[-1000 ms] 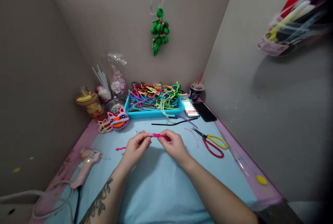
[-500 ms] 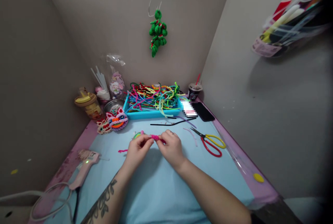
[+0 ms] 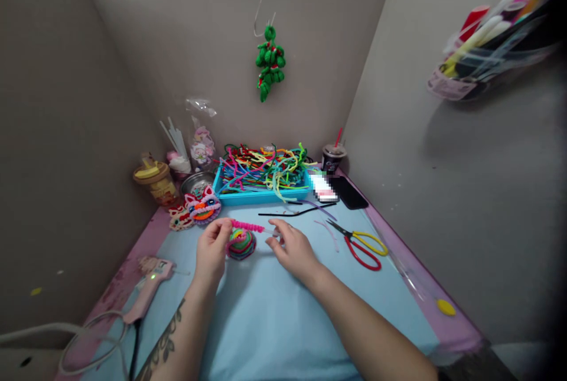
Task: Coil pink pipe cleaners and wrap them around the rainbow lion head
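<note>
1. Pinching a pink coiled pipe cleaner (image 3: 247,226) at its left end, the left hand (image 3: 211,250) holds it just above a round multicoloured coil (image 3: 241,244).
2. Right hand (image 3: 293,249) fingers close lightly on the stem's right tip.
3. By the look of it, the coil is wound; the pink piece is not yet joined.
4. Scissors (image 3: 361,243) lie to the right, a blue tray (image 3: 261,195) of pipe cleaners behind, a glue gun (image 3: 148,282) to the left.

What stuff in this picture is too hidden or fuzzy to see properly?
- Head view: a patch beside the black phone is pixelated, so what lies there cannot be told.
- The bag of supplies on the right wall is blurred.
- The white cable runs off the left edge.
- The left hand covers part of the rainbow coil.
- Whether the right hand grips the pink stem is unclear.
</note>
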`<move>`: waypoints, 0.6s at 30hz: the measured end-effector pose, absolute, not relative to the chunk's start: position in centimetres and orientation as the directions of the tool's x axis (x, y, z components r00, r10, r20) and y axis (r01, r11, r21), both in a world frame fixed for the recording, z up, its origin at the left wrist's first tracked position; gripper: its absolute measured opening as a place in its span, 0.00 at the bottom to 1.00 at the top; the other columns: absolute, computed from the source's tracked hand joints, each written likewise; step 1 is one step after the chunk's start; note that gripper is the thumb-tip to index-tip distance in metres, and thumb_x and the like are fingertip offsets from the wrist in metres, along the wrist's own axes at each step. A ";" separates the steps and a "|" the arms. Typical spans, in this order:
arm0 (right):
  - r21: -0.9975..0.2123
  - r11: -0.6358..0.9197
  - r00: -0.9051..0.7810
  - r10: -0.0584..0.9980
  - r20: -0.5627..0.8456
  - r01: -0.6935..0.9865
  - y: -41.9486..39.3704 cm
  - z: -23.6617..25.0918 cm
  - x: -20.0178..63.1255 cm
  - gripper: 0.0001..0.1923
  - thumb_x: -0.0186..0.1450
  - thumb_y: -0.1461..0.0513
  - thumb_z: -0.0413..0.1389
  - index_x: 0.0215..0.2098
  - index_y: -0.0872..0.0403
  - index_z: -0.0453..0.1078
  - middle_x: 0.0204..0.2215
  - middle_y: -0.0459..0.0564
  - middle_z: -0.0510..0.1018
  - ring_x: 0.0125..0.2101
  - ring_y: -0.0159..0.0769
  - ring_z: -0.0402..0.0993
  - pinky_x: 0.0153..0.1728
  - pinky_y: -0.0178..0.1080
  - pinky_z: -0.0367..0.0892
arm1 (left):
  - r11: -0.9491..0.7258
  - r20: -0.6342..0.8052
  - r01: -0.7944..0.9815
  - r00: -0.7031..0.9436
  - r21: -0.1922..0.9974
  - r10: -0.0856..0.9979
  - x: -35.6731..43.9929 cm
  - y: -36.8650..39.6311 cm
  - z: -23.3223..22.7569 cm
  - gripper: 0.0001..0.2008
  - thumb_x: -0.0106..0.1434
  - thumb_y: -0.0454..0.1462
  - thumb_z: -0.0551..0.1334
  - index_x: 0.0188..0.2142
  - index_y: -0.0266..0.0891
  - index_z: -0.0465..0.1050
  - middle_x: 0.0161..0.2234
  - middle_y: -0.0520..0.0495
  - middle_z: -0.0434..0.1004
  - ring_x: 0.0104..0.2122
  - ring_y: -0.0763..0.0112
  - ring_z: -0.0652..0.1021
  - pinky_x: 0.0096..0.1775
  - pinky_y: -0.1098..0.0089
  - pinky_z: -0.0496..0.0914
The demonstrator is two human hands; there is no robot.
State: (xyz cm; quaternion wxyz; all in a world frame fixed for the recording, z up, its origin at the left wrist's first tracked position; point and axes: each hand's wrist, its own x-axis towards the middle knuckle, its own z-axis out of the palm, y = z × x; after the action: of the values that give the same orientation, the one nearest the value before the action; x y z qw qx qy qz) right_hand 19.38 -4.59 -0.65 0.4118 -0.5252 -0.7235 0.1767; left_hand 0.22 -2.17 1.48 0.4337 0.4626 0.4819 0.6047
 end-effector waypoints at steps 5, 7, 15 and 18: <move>-0.691 0.440 -0.132 0.882 0.453 0.573 -4.4 -0.7 19.9 0.10 0.66 0.63 0.48 0.35 0.53 0.72 0.32 0.50 0.76 0.34 0.36 0.72 0.36 0.36 0.65 | -0.128 0.089 -0.228 -0.171 0.965 0.981 0.0 -1.7 1.2 0.19 0.50 0.48 0.68 0.33 0.34 0.76 0.21 0.55 0.66 0.21 0.79 0.65 0.24 0.78 0.61; -0.684 0.444 -0.128 0.878 0.461 0.578 -4.5 -0.6 19.9 0.09 0.66 0.64 0.49 0.34 0.52 0.72 0.30 0.49 0.76 0.33 0.36 0.72 0.36 0.36 0.64 | -0.100 0.063 -0.236 -0.161 0.966 0.985 0.2 -1.7 1.0 0.20 0.49 0.48 0.69 0.34 0.33 0.77 0.21 0.55 0.66 0.21 0.78 0.65 0.25 0.77 0.61; -0.699 0.444 -0.075 0.868 0.491 0.560 -4.5 -0.7 19.7 0.09 0.66 0.64 0.49 0.32 0.52 0.71 0.28 0.48 0.75 0.31 0.36 0.71 0.34 0.36 0.63 | -0.022 -0.016 -0.344 -0.108 0.939 0.994 1.0 -2.0 0.8 0.23 0.48 0.48 0.70 0.36 0.32 0.77 0.19 0.56 0.64 0.21 0.79 0.65 0.25 0.76 0.60; -0.694 0.446 -0.091 0.870 0.485 0.566 -4.6 -0.7 19.4 0.10 0.66 0.64 0.49 0.32 0.52 0.71 0.28 0.48 0.75 0.31 0.35 0.71 0.34 0.36 0.63 | -0.016 -0.022 -0.365 -0.101 0.931 0.995 1.3 -2.1 0.6 0.22 0.49 0.47 0.70 0.38 0.32 0.77 0.18 0.56 0.63 0.20 0.79 0.64 0.25 0.76 0.60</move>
State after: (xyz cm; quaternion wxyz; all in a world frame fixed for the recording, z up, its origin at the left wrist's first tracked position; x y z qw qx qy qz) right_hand 19.43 -4.60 -0.70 0.4532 -0.4990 -0.7193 0.1676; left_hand 1.27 -2.06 0.60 0.5586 0.3709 0.4241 0.6087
